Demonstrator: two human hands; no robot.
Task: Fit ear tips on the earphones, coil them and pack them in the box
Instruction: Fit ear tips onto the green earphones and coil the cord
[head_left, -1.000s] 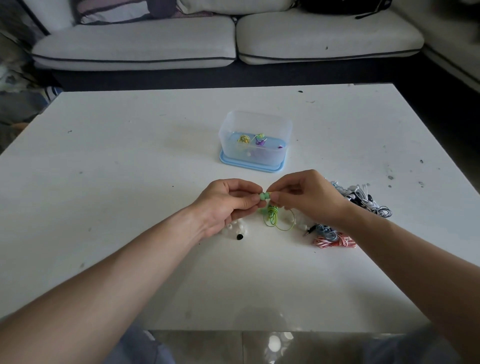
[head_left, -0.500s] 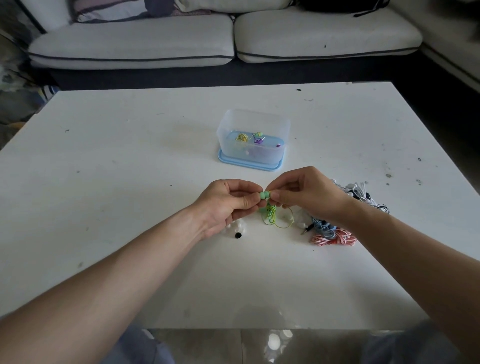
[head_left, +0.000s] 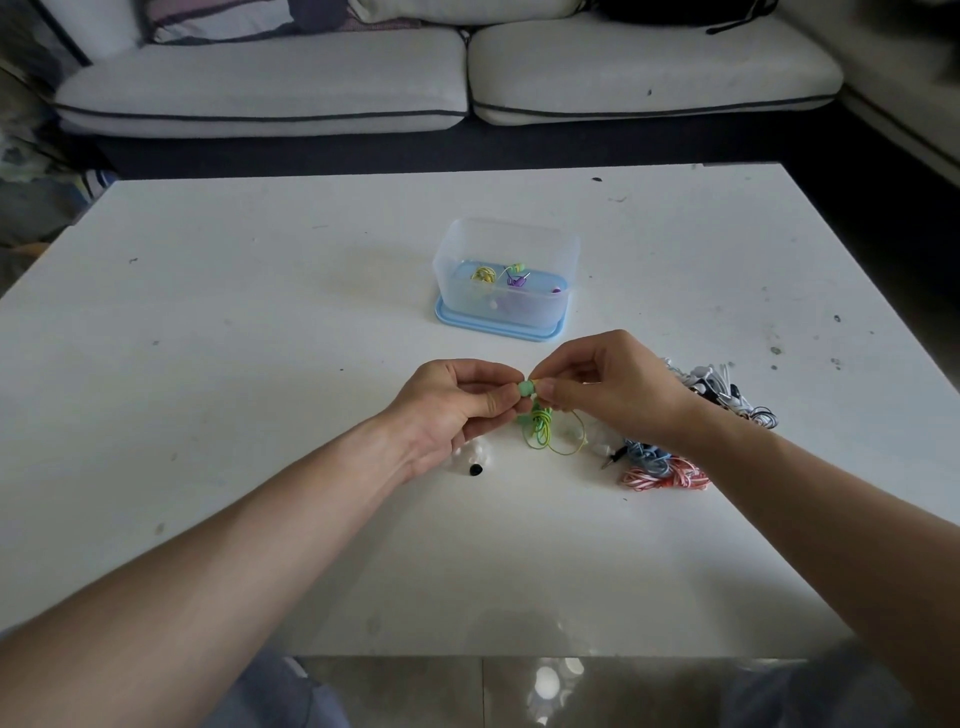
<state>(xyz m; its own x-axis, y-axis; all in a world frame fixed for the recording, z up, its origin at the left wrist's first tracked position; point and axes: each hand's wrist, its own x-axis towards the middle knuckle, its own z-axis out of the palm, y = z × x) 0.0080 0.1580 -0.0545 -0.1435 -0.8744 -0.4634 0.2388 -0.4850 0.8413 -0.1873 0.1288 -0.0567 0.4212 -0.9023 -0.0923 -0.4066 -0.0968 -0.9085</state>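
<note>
Green silicone is all that shows of the earbud (head_left: 525, 388), a small mint nub pinched between the two hands just above the table (head_left: 260, 374). The left hand (head_left: 457, 410) curls thumb and forefinger onto it from one side and the right hand (head_left: 613, 395) nips it from the other. Whether the tip is fully seated cannot be told, because the fingertips cover the join.

The green cable (head_left: 543, 434) hangs from the bud in a loose coil onto the tabletop, its upper part hidden behind the fingers. A few white ear tips (head_left: 480, 453) peek out from under the left palm, partly covered, with one black ear tip (head_left: 475, 470) just beside them.

The right wrist hides part of the spare earphones. A blue bundle (head_left: 644, 451) and a red-and-white bundle (head_left: 667, 475) touch each other, and a white and black tangle (head_left: 727, 392) lies farther back.

The clear box (head_left: 506, 244) stands on its blue lid (head_left: 493, 326) beyond the hands, well apart from them. Through its cloudy wall small yellow, green and purple coils can be seen, but their shapes are too blurred to read. The sofa (head_left: 260, 83) is cut off at the top edge.

Against the frames a half-second and a second back, little differs — both hands hold the same pinch on the bud in the same spot, and the coil, spare bundles and box lie as before.
</note>
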